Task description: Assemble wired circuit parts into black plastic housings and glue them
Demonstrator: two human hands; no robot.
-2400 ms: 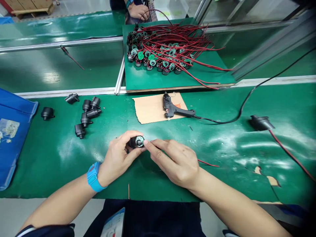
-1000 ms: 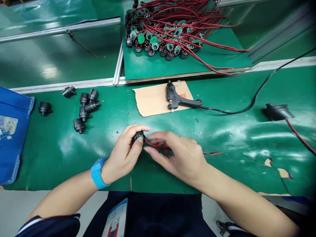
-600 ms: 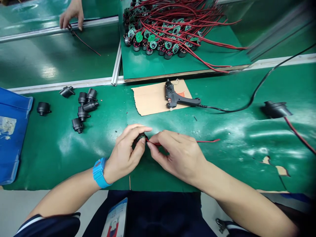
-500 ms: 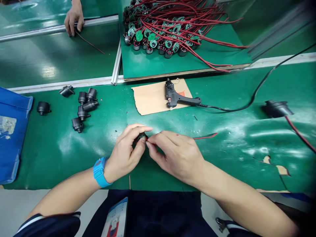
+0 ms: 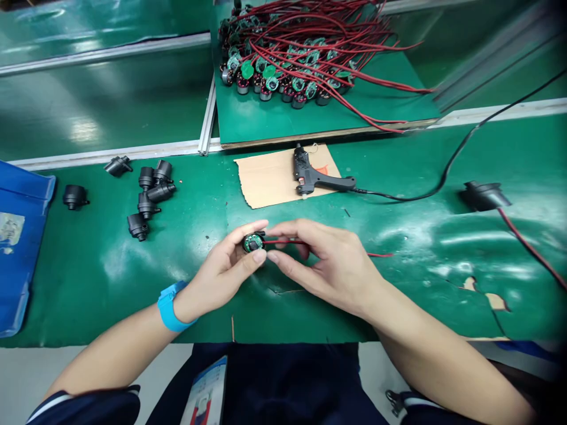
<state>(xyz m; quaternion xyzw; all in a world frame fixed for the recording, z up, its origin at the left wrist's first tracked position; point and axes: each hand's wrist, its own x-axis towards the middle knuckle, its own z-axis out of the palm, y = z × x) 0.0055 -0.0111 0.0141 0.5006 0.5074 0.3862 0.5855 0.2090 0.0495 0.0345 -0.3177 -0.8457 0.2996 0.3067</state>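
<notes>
Green circuit board (image 5: 253,242), one, between two hands (image 5: 221,274) (image 5: 339,265)

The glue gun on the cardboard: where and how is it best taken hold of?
Probably by the handle, with the right hand coming from the near right. The glue gun lies with its nozzle pointing away from the person and its handle reaching right, past the cardboard's edge. The cable leaves the handle's end, so gripping ahead of it seems better.
</notes>
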